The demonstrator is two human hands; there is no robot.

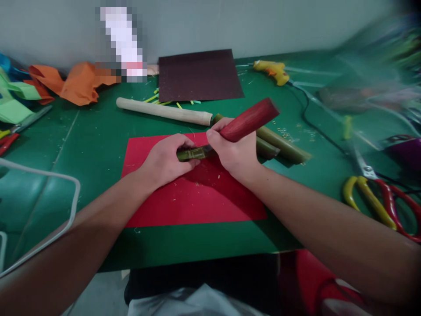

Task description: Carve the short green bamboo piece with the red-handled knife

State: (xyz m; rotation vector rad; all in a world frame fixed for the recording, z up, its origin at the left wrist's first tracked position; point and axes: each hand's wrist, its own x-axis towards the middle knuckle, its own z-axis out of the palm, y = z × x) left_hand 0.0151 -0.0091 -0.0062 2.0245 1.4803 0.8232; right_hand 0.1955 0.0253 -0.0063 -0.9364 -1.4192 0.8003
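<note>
My left hand (167, 158) is closed around a short piece of green bamboo (196, 152), its fingers and thumb on either side. A knife with a thick red wooden handle (248, 119) is gripped in my right hand (235, 149), the handle slanting up to the right. The short blade, mostly hidden by the hand, meets the right end of the bamboo. Both hands are over a red sheet (197, 206) strewn with small shavings. Just beyond my right hand lie green bamboo tubes (284, 145), partly covered by it.
Behind the hands lies a pale stick (164, 112), near a dark brown sheet (200, 74). A yellow glue gun (271, 71) trails its cord at the back right. Large scissors (378, 193) lie beside my right forearm. Orange material (80, 83) is bunched at the back left.
</note>
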